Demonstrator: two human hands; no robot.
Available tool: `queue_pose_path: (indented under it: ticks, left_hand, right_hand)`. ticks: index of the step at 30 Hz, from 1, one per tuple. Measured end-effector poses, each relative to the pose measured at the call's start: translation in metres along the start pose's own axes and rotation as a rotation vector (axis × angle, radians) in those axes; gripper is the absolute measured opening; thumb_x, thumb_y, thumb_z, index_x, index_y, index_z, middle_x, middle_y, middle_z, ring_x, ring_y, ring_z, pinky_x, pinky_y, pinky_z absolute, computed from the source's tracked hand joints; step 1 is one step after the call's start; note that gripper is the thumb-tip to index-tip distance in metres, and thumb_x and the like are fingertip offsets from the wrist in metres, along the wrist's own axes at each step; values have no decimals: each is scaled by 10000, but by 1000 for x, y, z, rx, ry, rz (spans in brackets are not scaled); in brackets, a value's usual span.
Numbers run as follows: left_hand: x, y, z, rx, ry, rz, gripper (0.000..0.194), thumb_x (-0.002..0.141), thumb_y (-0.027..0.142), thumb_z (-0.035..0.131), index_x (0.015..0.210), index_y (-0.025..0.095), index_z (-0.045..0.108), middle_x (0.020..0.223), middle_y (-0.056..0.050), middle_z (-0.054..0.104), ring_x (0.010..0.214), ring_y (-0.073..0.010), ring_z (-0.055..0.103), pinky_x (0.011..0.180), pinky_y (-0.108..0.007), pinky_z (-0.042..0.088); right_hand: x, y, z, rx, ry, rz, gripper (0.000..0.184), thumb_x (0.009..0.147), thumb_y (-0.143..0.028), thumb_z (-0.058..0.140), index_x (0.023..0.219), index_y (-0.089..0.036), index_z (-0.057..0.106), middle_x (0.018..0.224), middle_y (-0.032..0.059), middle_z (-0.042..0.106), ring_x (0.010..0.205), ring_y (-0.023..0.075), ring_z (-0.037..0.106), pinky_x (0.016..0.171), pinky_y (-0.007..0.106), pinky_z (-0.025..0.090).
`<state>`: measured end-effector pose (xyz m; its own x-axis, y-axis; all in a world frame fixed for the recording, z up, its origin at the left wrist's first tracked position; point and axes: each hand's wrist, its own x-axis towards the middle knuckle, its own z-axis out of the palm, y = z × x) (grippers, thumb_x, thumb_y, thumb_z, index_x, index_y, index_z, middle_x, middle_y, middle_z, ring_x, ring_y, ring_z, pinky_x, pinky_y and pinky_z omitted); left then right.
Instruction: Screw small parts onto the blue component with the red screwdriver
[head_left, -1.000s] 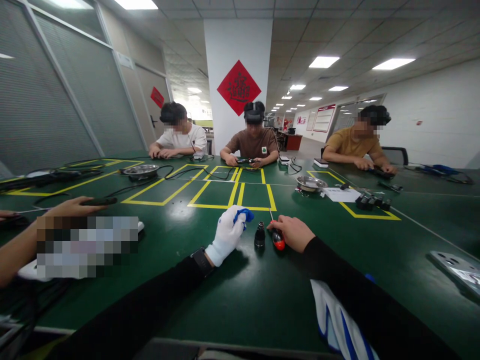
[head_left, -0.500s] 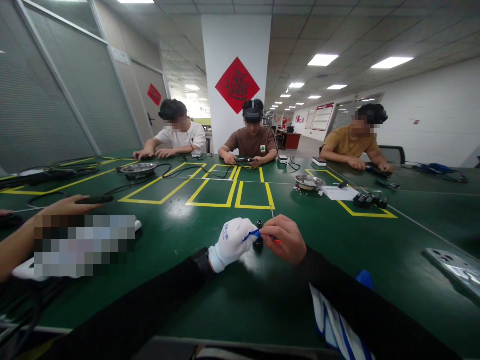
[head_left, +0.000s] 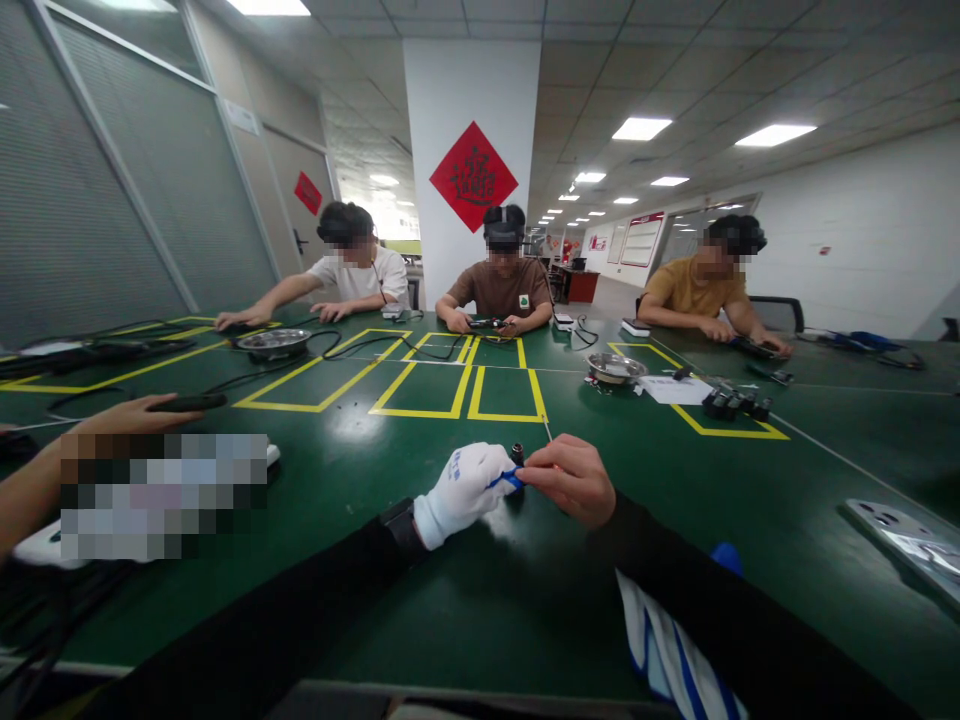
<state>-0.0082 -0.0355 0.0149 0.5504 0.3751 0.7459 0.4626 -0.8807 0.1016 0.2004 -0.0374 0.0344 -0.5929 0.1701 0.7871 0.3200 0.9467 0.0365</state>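
My left hand [head_left: 469,487], in a white work glove with blue fingertips, is closed on a small black cylindrical part [head_left: 517,455] with a metallic ring at its top. The fingers hide much of that part. My bare right hand [head_left: 574,478] touches the left fingertips and is closed in a pinch. Out of its grip points a thin metal shaft of a small screwdriver [head_left: 547,428], tip up, with a bit of red showing between the fingers. A second white and blue glove [head_left: 667,640] lies on the table beneath my right forearm.
The green table [head_left: 337,600] carries yellow tape rectangles. Metal bowls [head_left: 616,367] [head_left: 274,343], a paper sheet [head_left: 675,389], several black parts [head_left: 735,403] and a phone [head_left: 904,540] lie on it. Another person's hand [head_left: 135,415] is at the left; three people sit opposite.
The screwdriver shaft has tilted slightly and less of its red part shows. My hands stay together in nearly the same place. The person at far left has reached an arm outward.
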Motion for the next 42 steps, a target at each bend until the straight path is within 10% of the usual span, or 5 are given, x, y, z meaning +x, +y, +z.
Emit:
queue_pose_path:
  ticks: [9,16,22,35,42]
  left_hand:
    - [1,3,-5,2,-41,32,278,917,316,362,776,180,560,706,-47,589,653,-165,544,606,-288,409]
    - [6,-2,-3,-132,215,-183,452,803,361,607,1205,181,505,1159,-116,589,1093,-238,558,942,-394,456]
    - [5,-7,7,-132,-177,-291,944,673,426,737,1453,194,258,1435,-133,411,1339,-309,357,1133,-484,254]
    - [5,-26,21,11,-222,-298,589,703,594,660,1143,208,594,1128,-65,671,1116,-258,584,1144,-470,185]
    - [7,-24,21,11,-250,-271,492,711,539,677,1070,209,610,1081,-64,678,1045,-262,610,1118,-466,233]
  right_hand:
    - [3,-5,12,-3,-54,22,99,887,-183,504,940,-243,562,848,31,660,706,152,571,660,298,425]
    - [-5,20,6,-79,180,655,42,890,-211,457,883,-212,498,954,88,571,911,222,535,830,381,424]
    - [-24,45,15,-66,-15,880,64,849,-178,470,791,-201,485,865,50,542,823,194,528,772,336,424]
    - [3,4,9,-280,-392,178,118,899,-258,494,873,-187,585,839,31,627,721,143,535,666,280,332]
    - [4,5,15,-412,-426,68,172,920,-250,455,869,-178,603,811,29,628,720,140,534,640,298,289]
